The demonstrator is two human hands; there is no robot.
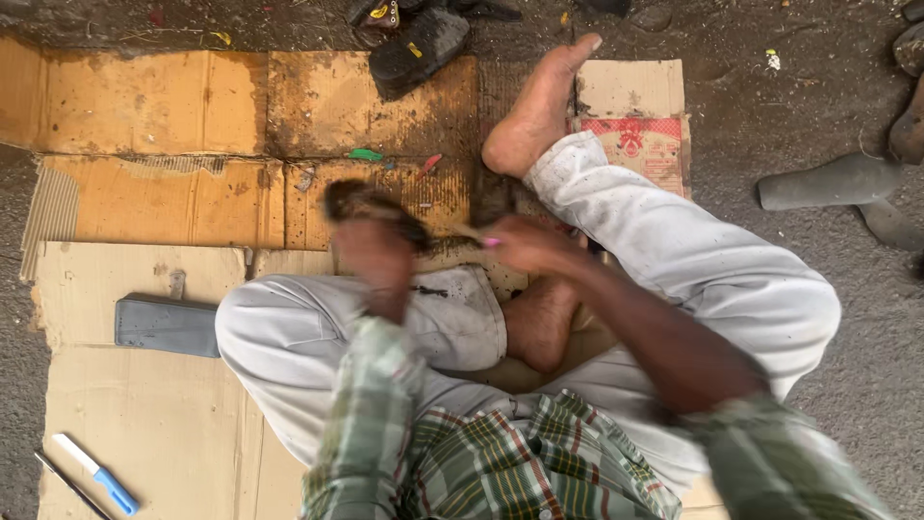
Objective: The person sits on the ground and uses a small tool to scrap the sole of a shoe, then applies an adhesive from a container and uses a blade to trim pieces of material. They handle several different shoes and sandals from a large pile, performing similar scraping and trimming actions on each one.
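Plaid sleeves frame the scene | left hand [373,258], blurred, fingers closed around dark shoe [371,204] above lap, steadying it | right hand [525,246] pinches pink-tipped tool [478,237] against it | person cross-legged on cardboard [154,202].

- The person sits cross-legged on flattened brown cardboard sheets [154,106] laid over the ground.
- The left hand [373,252] holds a dark, blurred shoe piece [371,204] above the left knee; the right hand [525,246] is just beside it, to the right.
- A grey flat rectangular slab [166,325] lies on the cardboard, left of the left leg.
- A blue-and-white utility knife [96,473] lies nearer, at the lower left.
- A black worn sandal [416,43] lies beyond the cardboard's far edge.
- A grey rubber sole [828,181] lies on the ground to the right.
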